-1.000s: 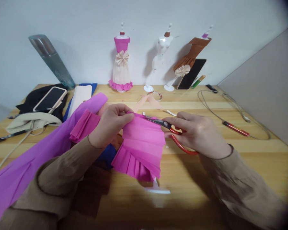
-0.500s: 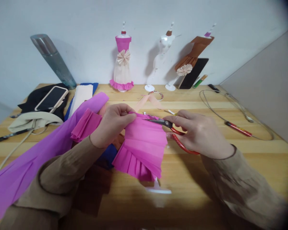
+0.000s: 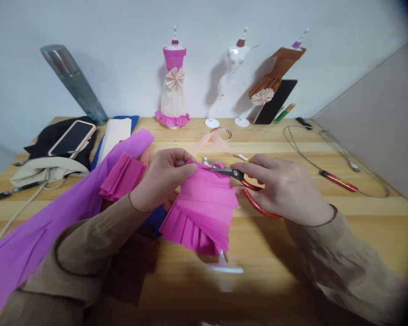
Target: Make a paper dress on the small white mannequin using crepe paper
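My left hand (image 3: 163, 179) pinches the top edge of a pleated pink paper skirt (image 3: 204, 210) that hangs over a small white stand (image 3: 224, 267). Red-handled scissors (image 3: 245, 183) are gripped in my right hand (image 3: 282, 188), and their blades lie along the skirt's top edge, close to my left fingertips. A second folded pink pleat (image 3: 122, 176) lies just left of my left wrist. A long purple paper strip (image 3: 54, 213) runs from the table's middle toward the lower left, under my left sleeve.
Three small dress forms stand by the wall: a pink and cream dress (image 3: 172, 90), a bare white one (image 3: 229, 74), a brown one (image 3: 270, 79). A phone (image 3: 71, 138) lies on black cloth at left. A wire loop and red-handled tool (image 3: 336, 181) lie at right.
The scissors' blades have slid a little leftward along the skirt's top edge toward my left fingers. Both hands stay almost in place.
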Demonstrator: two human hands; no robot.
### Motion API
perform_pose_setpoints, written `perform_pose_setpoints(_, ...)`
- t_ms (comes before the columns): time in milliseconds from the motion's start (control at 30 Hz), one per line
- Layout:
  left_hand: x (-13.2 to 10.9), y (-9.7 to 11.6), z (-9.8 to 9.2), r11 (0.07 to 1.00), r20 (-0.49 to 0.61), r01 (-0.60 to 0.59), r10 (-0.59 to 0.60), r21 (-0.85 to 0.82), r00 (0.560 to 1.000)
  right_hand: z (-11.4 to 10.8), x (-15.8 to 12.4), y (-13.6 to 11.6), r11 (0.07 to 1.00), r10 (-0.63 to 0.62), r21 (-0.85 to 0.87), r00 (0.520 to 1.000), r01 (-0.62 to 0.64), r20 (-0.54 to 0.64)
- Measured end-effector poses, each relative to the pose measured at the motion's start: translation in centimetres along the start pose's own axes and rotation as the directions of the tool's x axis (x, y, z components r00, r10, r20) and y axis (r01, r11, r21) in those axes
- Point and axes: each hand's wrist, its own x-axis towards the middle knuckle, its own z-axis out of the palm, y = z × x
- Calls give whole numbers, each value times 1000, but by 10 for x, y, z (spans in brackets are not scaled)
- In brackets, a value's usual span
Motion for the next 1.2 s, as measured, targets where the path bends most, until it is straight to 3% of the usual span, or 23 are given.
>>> perform_pose_setpoints(400, 9, -5, -6, 976, 68, 42, -28, -212, 997, 6, -2, 4, 998, 9, 63, 1000, -9, 8)
perform_pose_setpoints(600, 12, -10, -5, 908, 192, 180, -113, -379, 975, 5, -1, 3, 997, 10, 75, 1000, -9, -13)
perform_pose_setpoints(900, 14, -16, -5, 891, 229, 148, -52, -429, 972, 7, -3, 2, 996, 10, 87, 1000, -8, -25)
perform_pose_setpoints(1200, 13, -17, -2, 878, 259, 183, -71, -442, 963, 9, -1, 0, 993, -13, 118, 997, 22, -78)
